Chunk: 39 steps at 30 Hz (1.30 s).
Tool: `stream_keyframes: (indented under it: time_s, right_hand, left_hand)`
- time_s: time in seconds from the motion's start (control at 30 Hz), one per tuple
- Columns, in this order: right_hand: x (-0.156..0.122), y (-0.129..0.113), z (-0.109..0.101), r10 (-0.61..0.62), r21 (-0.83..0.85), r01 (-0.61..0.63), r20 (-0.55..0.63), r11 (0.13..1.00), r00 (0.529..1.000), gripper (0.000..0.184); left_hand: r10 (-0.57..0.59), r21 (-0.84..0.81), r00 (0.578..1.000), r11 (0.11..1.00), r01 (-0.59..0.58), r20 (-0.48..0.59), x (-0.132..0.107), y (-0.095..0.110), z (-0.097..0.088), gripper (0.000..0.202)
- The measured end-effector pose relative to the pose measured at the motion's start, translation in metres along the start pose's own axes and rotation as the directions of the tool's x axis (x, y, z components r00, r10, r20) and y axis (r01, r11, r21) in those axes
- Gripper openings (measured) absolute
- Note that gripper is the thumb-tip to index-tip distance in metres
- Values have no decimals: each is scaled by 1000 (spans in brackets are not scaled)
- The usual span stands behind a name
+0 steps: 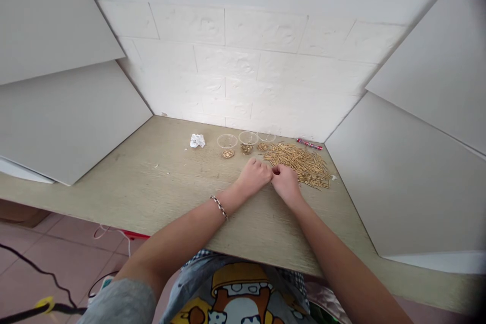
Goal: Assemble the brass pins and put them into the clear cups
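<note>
My left hand (255, 176), with a chain bracelet (219, 207) on its wrist, is closed over the table. My right hand (287, 185) is curled in a pinch, its fingertips meeting the left hand's. Whatever lies between the fingers is hidden or too small to make out. Just beyond my right hand spreads a pile of thin gold-coloured pins (304, 161). Behind the hands, small gold-coloured parts sit in three heaps: a left one (228, 154), a middle one (246, 149) and a right one (262, 147). Clear round containers (227, 141) show around or behind these heaps.
A crumpled white tissue (197, 140) lies at the back left of the wooden table (182, 182). A red tube-like packet (309, 144) rests near the white brick-patterned wall (243, 66). Grey panels stand on the left (76, 116) and right (410, 177).
</note>
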State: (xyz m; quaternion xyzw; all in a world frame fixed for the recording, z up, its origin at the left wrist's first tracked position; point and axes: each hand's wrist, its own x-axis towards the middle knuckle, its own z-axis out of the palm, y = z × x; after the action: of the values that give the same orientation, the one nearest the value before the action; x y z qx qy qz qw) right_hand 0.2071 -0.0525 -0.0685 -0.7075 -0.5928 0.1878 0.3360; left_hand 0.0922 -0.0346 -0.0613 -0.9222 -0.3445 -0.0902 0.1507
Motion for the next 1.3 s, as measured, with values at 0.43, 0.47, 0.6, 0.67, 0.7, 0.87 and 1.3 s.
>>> stream_keyframes:
  time_s: [0.43,0.47,0.6,0.67,0.7,0.87,1.3]
  right_hand:
    - [0,0,1,-20,19,20,-10,1000,1000,14]
    - [0,-1,1,-19,16,19,-13,1000,1000,15]
    - [-2,-4,-2,-17,68,17,-11,998,1000,17]
    - [-3,-4,-5,-41,114,43,-21,992,999,18]
    - [-4,-4,-6,-60,142,65,-38,988,997,19]
    - [-8,-3,-15,-172,253,210,-161,945,972,24]
    - [-11,-3,-23,-271,256,339,-268,905,925,25]
  left_hand:
    - [-31,-32,1000,999,31,5,0,0,-1,18]
    - [-34,-38,999,999,34,7,0,-1,-2,17]
    - [-77,-74,997,994,76,-10,-3,-6,-4,14]
    - [-112,-102,992,989,107,-48,-5,-10,-5,15]
    - [-130,-123,989,985,120,-70,-6,-11,-4,17]
    - [-227,-327,961,930,165,-160,-9,-17,-3,30]
    - [-310,-949,939,219,225,151,0,-21,-8,28]
